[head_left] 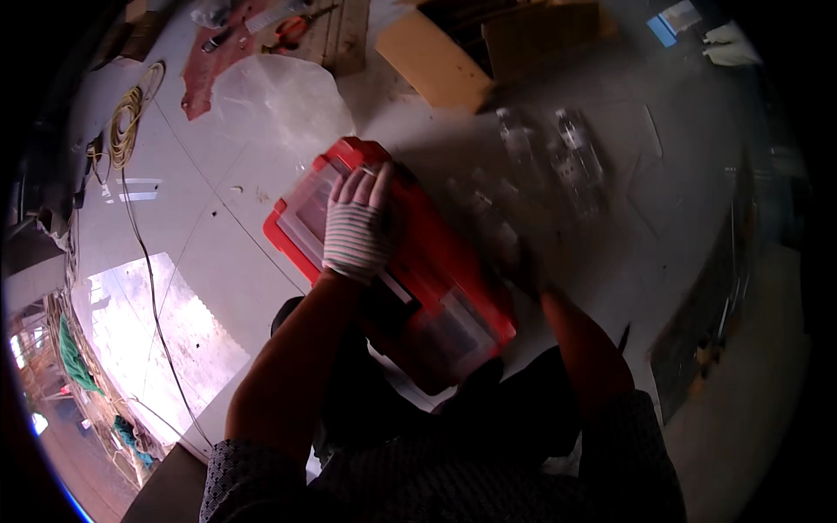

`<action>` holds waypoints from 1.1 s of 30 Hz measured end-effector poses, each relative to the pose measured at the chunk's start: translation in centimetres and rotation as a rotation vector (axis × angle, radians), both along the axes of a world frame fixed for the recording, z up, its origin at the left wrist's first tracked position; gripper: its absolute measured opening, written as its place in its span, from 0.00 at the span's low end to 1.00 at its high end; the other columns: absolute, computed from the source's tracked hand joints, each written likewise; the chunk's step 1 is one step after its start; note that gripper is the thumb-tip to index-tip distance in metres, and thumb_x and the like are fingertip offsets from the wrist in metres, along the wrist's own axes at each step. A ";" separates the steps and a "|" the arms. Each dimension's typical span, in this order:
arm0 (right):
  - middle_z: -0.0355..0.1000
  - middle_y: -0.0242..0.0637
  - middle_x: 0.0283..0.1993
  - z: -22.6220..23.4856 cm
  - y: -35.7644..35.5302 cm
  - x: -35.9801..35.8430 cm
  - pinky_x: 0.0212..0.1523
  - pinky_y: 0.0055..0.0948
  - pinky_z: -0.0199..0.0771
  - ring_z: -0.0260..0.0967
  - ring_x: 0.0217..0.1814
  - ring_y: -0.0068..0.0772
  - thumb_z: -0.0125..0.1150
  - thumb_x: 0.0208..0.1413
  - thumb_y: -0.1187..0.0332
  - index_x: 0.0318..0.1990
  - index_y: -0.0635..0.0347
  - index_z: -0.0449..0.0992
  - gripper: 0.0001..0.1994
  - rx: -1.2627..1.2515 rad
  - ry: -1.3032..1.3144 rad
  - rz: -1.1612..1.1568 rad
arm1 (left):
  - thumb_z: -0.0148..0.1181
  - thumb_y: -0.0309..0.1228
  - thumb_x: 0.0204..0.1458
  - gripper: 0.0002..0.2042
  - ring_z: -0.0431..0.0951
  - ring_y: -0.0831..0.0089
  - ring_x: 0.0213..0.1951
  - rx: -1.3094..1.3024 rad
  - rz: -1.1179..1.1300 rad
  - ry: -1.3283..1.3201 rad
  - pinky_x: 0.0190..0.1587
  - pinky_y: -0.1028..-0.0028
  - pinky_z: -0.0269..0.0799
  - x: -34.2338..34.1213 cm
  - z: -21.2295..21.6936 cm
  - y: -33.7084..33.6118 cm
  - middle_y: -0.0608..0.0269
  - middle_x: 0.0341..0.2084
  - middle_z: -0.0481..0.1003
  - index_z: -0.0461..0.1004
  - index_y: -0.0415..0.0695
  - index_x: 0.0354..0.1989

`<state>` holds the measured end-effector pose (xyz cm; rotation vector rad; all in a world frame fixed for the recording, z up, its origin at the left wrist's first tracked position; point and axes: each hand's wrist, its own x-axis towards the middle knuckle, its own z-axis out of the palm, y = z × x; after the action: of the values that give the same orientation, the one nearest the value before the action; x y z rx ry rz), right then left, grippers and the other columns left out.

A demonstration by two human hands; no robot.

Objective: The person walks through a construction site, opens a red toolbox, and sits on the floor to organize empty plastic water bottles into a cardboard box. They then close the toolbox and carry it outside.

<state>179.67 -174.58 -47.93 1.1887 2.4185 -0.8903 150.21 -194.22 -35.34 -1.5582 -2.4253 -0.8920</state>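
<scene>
A red toolbox [445, 253] with clear lid panels and dark parts lies slantwise in front of me, its near end by my legs. My left hand [357, 222], in a white striped glove with bare fingertips, rests on the lid near the far end. Its fingers stretch toward the far edge, and a small pale thing by the fingertips is too small to name. Beyond the box's right side my right hand [501, 231] is dark and smeared by motion. Its fingers cannot be made out, nor whether it holds anything.
Clear plastic bottles [580, 152] lie to the right. At the far side are an open cardboard box [436, 61], a clear plastic bag [283, 100] and orange-handled scissors [292, 32]. A coiled yellowish cable [126, 126] lies at left, with a dark cord [150, 270] running nearer.
</scene>
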 end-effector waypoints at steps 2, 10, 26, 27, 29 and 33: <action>0.60 0.56 0.64 0.5 0.0 1.0 0.62 0.41 0.61 0.58 0.67 0.51 0.58 0.57 0.54 0.64 0.66 0.60 0.33 0.040 0.029 -0.047 | 0.53 0.25 0.48 0.25 0.70 0.50 0.55 0.017 -0.017 0.000 0.61 0.52 0.61 0.2 -0.8 0.5 0.49 0.50 0.72 0.67 0.39 0.58; 0.66 0.56 0.58 3.1 -1.6 -0.7 0.59 0.43 0.66 0.65 0.60 0.54 0.54 0.59 0.53 0.60 0.63 0.64 0.28 0.172 0.144 0.008 | 0.53 0.25 0.50 0.24 0.70 0.49 0.54 -0.017 -0.014 0.034 0.60 0.53 0.62 0.4 -0.7 0.4 0.49 0.47 0.73 0.67 0.39 0.59; 0.60 0.51 0.68 7.6 -6.6 -2.9 0.70 0.37 0.50 0.54 0.71 0.46 0.37 0.67 0.46 0.68 0.56 0.58 0.30 -0.513 0.275 -0.171 | 0.52 0.27 0.52 0.24 0.69 0.48 0.56 -0.044 -0.008 0.053 0.63 0.54 0.59 0.8 -1.1 0.1 0.48 0.49 0.73 0.66 0.40 0.60; 0.60 0.51 0.68 7.4 -6.8 -2.9 0.70 0.37 0.50 0.54 0.72 0.46 0.36 0.68 0.47 0.69 0.56 0.58 0.30 -0.519 0.271 -0.190 | 0.52 0.27 0.52 0.24 0.69 0.48 0.56 -0.048 -0.011 0.054 0.63 0.54 0.59 0.8 -1.0 0.1 0.48 0.49 0.73 0.66 0.40 0.60; 0.60 0.52 0.68 6.4 -7.7 -2.5 0.69 0.38 0.52 0.55 0.71 0.49 0.36 0.68 0.49 0.69 0.55 0.57 0.29 -0.540 0.301 -0.245 | 0.52 0.27 0.52 0.23 0.69 0.49 0.56 -0.032 -0.028 0.060 0.62 0.54 0.60 0.8 -1.0 0.0 0.48 0.49 0.73 0.67 0.40 0.59; 0.60 0.55 0.66 3.1 -10.6 -1.4 0.66 0.43 0.56 0.58 0.68 0.55 0.35 0.67 0.55 0.70 0.55 0.54 0.27 -0.356 0.293 -0.171 | 0.52 0.26 0.52 0.24 0.70 0.48 0.55 -0.051 -0.118 0.048 0.60 0.55 0.62 0.7 -1.0 -0.8 0.47 0.50 0.73 0.66 0.39 0.60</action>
<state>178.24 -185.22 -44.81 1.2060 2.2526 -1.5694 150.89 -194.98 -36.36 -1.7364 -2.3621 -0.8067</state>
